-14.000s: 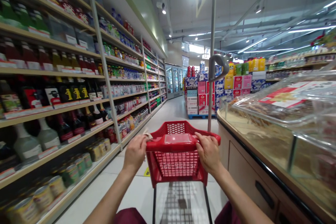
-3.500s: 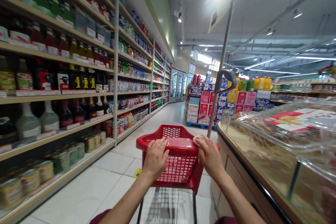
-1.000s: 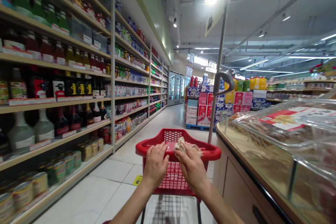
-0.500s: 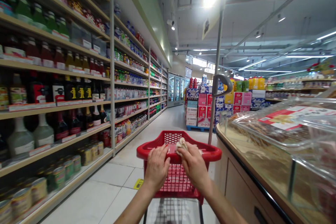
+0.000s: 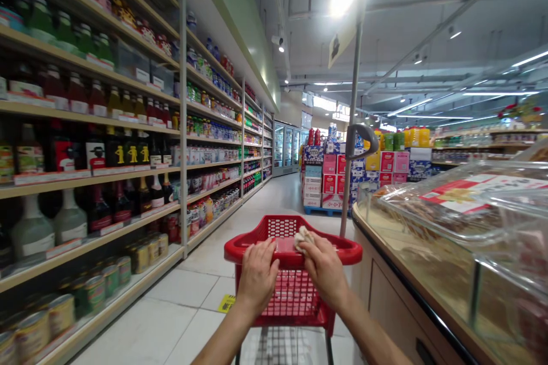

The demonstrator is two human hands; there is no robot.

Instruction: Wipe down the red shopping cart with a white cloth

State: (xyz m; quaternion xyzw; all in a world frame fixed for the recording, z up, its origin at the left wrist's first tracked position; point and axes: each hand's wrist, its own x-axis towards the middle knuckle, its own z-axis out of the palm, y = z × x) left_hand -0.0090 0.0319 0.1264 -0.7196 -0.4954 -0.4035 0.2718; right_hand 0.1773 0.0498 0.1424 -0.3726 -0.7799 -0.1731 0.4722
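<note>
A red plastic shopping cart [image 5: 295,293] with latticed sides stands straight in front of me. My left hand [image 5: 259,274] is closed over the left part of its near rim, fingers curled on top. Farther right along that rim, my right hand [image 5: 324,265] holds a crumpled off-white cloth [image 5: 303,238] against the red plastic. Part of the cloth is hidden by my fingers. Through the lattice the cart's inside is only partly visible.
Tall shelves [image 5: 89,168] of bottles and cans line the left. Close on the right is a glass-sided counter [image 5: 411,251] with clear-lidded trays [image 5: 466,199]. A metal pole [image 5: 353,97] rises beside the counter. Stacked boxes [image 5: 329,174] stand ahead on a blue pallet [image 5: 326,211].
My right hand and the cloth have slid a little to the right along the rim. My left hand stays on the rim. The cart sits slightly lower in view.
</note>
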